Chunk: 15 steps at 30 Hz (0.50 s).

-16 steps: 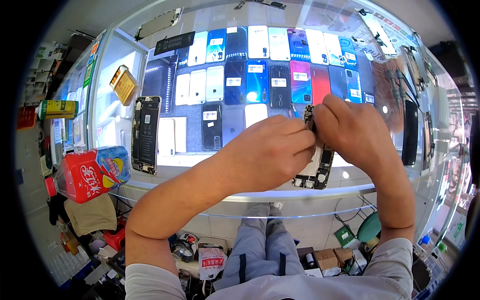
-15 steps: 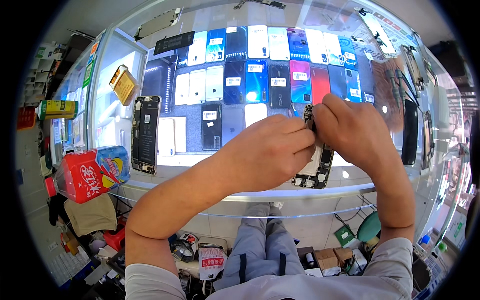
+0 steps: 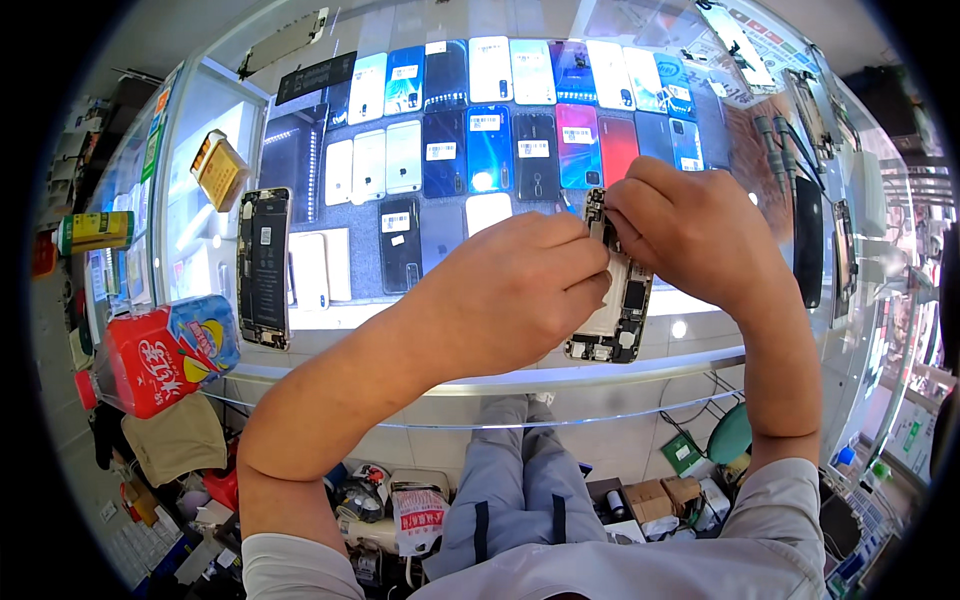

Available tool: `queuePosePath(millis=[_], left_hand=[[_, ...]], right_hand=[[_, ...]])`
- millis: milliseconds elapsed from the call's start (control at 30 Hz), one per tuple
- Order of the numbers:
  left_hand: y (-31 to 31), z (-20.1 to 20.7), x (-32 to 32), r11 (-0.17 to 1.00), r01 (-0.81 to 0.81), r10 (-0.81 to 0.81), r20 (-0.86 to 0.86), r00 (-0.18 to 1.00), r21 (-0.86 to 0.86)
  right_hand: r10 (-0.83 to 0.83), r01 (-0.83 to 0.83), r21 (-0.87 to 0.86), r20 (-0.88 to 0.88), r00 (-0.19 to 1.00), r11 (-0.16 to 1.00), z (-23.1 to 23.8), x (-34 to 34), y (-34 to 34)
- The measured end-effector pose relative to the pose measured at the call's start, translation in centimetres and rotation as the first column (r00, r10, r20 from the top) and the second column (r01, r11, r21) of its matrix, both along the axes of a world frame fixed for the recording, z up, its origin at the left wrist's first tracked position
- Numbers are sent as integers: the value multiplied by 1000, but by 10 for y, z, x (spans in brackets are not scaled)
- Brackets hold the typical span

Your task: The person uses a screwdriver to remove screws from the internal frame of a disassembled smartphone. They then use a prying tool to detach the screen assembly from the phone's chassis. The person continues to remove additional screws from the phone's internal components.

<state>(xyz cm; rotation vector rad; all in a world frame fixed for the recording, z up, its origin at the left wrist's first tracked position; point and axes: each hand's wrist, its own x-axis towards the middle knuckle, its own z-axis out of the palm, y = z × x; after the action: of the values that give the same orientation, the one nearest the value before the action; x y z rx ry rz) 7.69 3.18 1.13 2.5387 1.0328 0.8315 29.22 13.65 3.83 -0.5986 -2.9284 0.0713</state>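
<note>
An opened phone housing (image 3: 606,322) lies on the glass counter in front of me, a bare pale bay along its middle and small boards at its ends. My left hand (image 3: 520,290) is closed against its left side, fingers curled, with the fingertips partly hidden. Over the upper right part of the housing, my right hand (image 3: 695,235) has thumb and forefinger pinched near the top edge. Whatever sits between those fingers is too small or hidden to make out. Farther left stands a second opened phone (image 3: 265,265) with its black battery showing.
Under the glass lie rows of phones (image 3: 535,155). On the left are a cigarette pack (image 3: 219,170), a red drink bottle (image 3: 165,355) and a yellow-green can (image 3: 97,232). A black battery (image 3: 316,78) and loose phone parts (image 3: 735,45) lie toward the back. Dark cables (image 3: 775,150) run at the right.
The whole view has shifted a little, so everything sits farther left and up. My fingertips have drawn slightly apart, uncovering more of the housing's pale bay.
</note>
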Motion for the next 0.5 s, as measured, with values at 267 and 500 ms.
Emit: queuePosePath(millis=[267,500], left_hand=[[0,-2,1,1000,-4,4,13,1000,-1],[1,1,2,1000,-11,12,18,1000,-8]], right_hand=[[-1,1,13,-4,1000,1000,4,-6,-7],[22,-22,15,26,999,1000,7,-10,-8]])
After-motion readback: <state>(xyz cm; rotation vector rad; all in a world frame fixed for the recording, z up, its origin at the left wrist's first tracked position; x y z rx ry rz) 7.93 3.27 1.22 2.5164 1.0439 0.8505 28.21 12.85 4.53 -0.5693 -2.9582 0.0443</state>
